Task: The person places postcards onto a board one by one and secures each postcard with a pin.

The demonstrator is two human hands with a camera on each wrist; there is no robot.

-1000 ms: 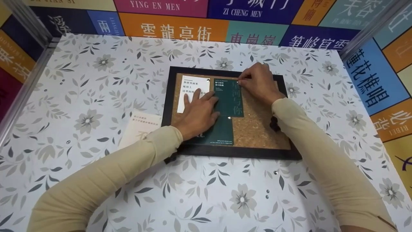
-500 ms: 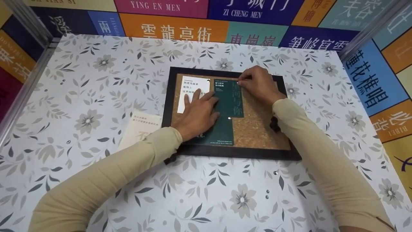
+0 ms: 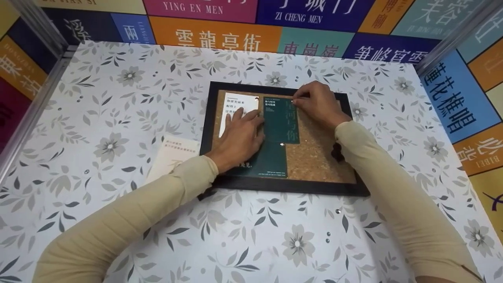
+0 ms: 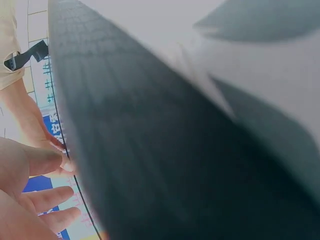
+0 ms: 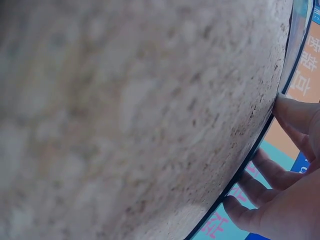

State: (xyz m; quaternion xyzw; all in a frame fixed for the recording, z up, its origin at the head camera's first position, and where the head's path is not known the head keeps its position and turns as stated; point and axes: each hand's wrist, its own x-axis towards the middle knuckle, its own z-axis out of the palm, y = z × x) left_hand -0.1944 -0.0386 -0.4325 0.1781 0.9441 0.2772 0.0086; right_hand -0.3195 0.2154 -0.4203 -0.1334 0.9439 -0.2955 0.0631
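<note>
A cork board [image 3: 320, 157] in a black frame lies on the table, with a white card [image 3: 235, 100], an upper green card [image 3: 279, 122] and a lower green card [image 3: 271, 159] on it. My left hand [image 3: 237, 137] rests with fingers spread over the white card and the green cards' left edges. At the upper green card's top right corner, my right hand [image 3: 319, 102] pinches a small thumbtack [image 3: 292, 101] between thumb and fingertips, mostly covered. Another thumbtack [image 3: 282, 144] sits where the green cards meet, and one more [image 3: 256, 98] at the white card's top right corner.
A cream card [image 3: 171, 151] lies on the table left of the frame, partly under the left forearm. One loose shiny tack [image 3: 338, 211] is in front of the frame. Panels with large lettering [image 3: 218, 35] stand behind the flower-patterned table [image 3: 165, 98].
My left hand has shifted slightly left on the cards, its fingers a little closer together. The right hand stays at the green card's corner. The head view has moved very slightly.
</note>
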